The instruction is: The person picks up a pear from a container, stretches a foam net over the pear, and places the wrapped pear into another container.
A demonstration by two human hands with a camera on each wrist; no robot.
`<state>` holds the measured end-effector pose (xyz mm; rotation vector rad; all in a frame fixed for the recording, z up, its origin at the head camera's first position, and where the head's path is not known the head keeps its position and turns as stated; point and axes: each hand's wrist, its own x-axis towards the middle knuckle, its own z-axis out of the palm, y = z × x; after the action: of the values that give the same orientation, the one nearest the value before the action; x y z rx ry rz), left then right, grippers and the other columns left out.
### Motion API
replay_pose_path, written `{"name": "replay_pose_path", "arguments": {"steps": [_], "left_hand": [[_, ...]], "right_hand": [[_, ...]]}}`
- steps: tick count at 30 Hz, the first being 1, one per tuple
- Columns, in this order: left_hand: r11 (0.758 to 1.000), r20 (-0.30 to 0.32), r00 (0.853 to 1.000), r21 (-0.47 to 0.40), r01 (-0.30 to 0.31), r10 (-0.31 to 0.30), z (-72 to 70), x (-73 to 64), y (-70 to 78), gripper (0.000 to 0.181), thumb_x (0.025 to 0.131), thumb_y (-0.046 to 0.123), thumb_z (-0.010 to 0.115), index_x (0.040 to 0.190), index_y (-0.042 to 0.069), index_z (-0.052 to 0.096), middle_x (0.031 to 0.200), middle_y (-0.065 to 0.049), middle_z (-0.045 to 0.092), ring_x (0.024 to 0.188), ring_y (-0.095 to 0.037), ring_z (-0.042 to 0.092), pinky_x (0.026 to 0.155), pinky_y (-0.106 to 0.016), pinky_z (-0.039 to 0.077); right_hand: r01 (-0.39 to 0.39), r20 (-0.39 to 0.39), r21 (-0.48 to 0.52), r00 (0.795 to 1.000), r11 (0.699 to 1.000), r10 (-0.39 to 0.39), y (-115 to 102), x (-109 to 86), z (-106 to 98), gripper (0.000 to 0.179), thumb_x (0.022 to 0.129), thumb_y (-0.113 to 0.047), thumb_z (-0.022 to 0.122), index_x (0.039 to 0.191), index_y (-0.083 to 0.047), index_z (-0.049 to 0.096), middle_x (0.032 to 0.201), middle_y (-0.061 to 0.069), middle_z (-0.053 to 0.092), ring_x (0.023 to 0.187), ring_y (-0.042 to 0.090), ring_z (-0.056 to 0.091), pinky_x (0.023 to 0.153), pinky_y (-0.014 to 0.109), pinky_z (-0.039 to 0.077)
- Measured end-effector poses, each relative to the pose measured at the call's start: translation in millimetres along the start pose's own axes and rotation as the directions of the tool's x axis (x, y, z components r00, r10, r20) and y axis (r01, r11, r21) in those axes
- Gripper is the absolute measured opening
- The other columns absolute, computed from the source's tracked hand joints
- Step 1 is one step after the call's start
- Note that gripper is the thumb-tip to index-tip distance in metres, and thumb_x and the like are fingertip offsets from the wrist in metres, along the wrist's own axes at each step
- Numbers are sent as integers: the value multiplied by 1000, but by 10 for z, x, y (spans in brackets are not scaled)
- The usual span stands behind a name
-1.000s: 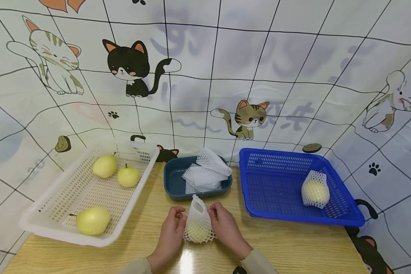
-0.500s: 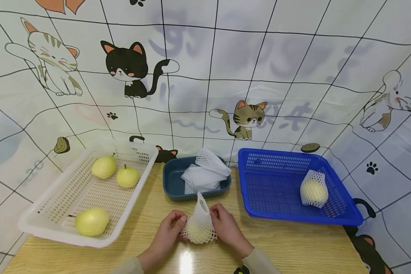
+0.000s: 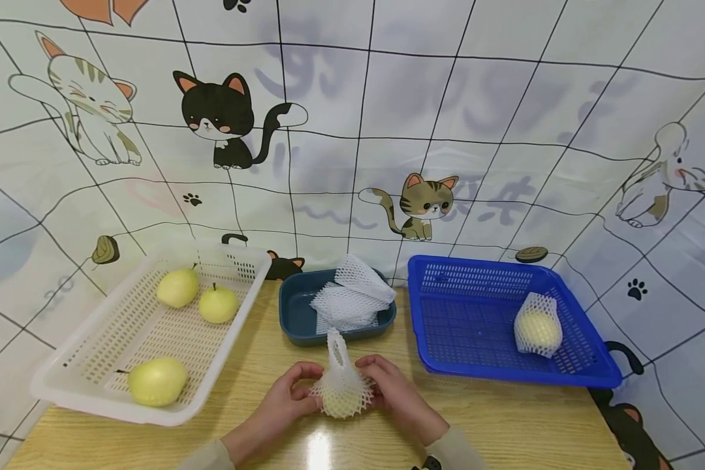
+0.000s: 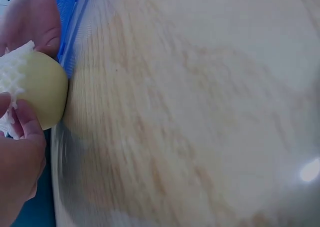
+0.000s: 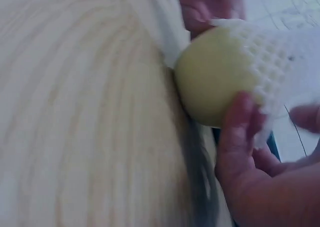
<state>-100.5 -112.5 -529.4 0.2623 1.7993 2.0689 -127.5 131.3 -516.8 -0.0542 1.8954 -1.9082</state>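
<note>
At the table's near middle a yellow pear sits partly inside a white foam net sleeve. Its lower part is bare in both wrist views, and the sleeve's narrow top sticks up. My left hand pinches the sleeve's edge on the left, fingertips against the pear. On the right side, my right hand holds the sleeve's lower edge with curled fingers, one fingertip on the pear's skin. The right thumb looks blurred and stands off from the net.
A white basket on the left holds several pears. Behind the hands, a dark teal tray bears more foam nets. The blue basket on the right contains one netted pear.
The sleeve's lower edge has flared out around the pear, and its top has tipped left. Both hands have shifted their fingers lower along the net's sides.
</note>
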Motion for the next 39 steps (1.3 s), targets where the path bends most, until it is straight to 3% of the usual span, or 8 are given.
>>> {"name": "replay_pose_path", "arguments": {"steps": [4,8,12,18,24,34,37,39], "left_hand": [[998,48,998,36,-51,49,-11,-3,8,50,93,-4,68,137,-10,46,134,-15,51,97,-16,67,85,-28,57],[977,88,987,155,-148,136,-35,0,7,48,92,-7,68,137,-8,50,132,-22,51,94,-14,66,82,-28,58],[913,90,973,336,-231,213,-41,20,12,51,87,-11,70,135,0,56,132,-26,49,88,-13,64,77,-26,58],[815,69,971,531,-230,229,-27,45,28,57,85,-11,69,138,10,61,130,-18,55,90,-12,63,76,-26,57],[724,74,976,660,-202,205,-46,59,21,55,87,-7,73,140,2,62,117,-11,58,84,-7,58,73,-24,54],[551,112,970,807,-215,214,-9,73,40,43,90,-4,73,132,-8,65,104,-7,55,78,-6,52,68,-25,50],[513,126,970,830,-218,209,0,84,53,41,90,-3,74,130,-9,66,104,-7,55,79,-8,53,68,-26,50],[510,132,971,832,-217,198,1,88,70,40,90,-3,74,129,-8,67,103,-7,54,80,-8,54,69,-27,51]], "right_hand": [[-3,76,35,997,999,0,-13,-23,-92,51,89,-5,57,137,10,46,109,10,59,92,17,61,74,31,57],[38,123,-52,992,998,-31,-2,-53,-165,57,84,2,62,139,7,48,110,12,56,96,19,59,76,31,57],[96,155,-185,986,978,-67,4,-89,-207,59,85,3,67,142,3,51,104,9,57,92,19,57,73,26,54],[194,177,-360,975,913,-137,27,-87,-235,63,84,4,68,145,-5,55,100,7,60,82,16,56,67,24,50],[252,167,-521,967,815,-193,33,-85,-205,63,83,7,62,145,-5,59,98,3,59,76,9,53,65,23,48],[269,116,-777,950,569,-291,-5,-85,-100,43,94,-6,69,135,-21,71,79,-12,53,73,5,43,62,23,38],[264,114,-801,949,537,-295,-21,-89,-87,42,90,0,70,128,-17,75,78,-11,54,73,4,44,61,23,37],[261,123,-802,953,537,-278,-29,-84,-94,43,88,2,68,127,-15,75,79,-10,56,74,5,45,62,24,37]]}}
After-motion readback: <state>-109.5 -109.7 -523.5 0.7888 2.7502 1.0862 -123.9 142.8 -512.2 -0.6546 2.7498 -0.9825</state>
